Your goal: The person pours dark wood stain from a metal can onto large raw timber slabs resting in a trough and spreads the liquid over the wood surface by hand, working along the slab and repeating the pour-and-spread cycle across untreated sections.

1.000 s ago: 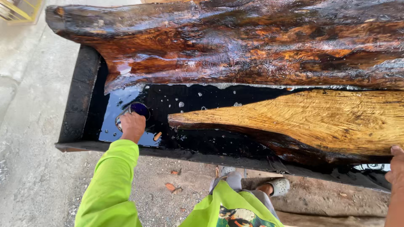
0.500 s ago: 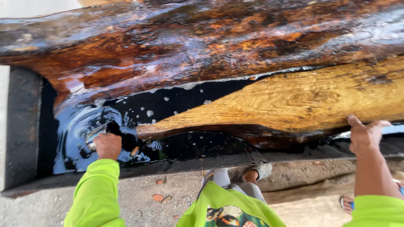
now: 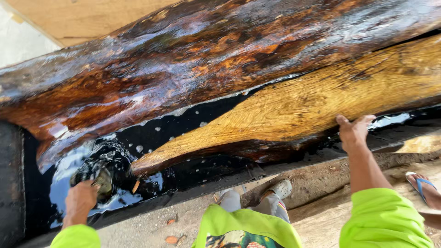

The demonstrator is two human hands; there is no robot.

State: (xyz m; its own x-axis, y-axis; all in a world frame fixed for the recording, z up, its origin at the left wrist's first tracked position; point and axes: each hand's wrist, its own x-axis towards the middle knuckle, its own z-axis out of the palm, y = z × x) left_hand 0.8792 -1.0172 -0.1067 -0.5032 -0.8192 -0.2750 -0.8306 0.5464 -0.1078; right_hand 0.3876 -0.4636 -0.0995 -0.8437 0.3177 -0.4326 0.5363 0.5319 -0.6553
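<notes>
Left hand: my left hand (image 3: pixel 81 200) grips a small dark scoop (image 3: pixel 102 180), dipped in black liquid (image 3: pixel 151 138) at the trough's (image 3: pixel 11 183) left end.
Right hand: my right hand (image 3: pixel 353 132) rests fingers spread on the lower edge of the pale wood slab (image 3: pixel 312 103), not clenched.
Slab: between my hands, tilted, tip just beside the scoop.
Behind: a wet, dark log (image 3: pixel 193 59).

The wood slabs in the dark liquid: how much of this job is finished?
The large slab already looks dark and glossy all over. The left hand holds a small cup in the black liquid; the right hand rests on the pale slab, whose top remains dry.
</notes>
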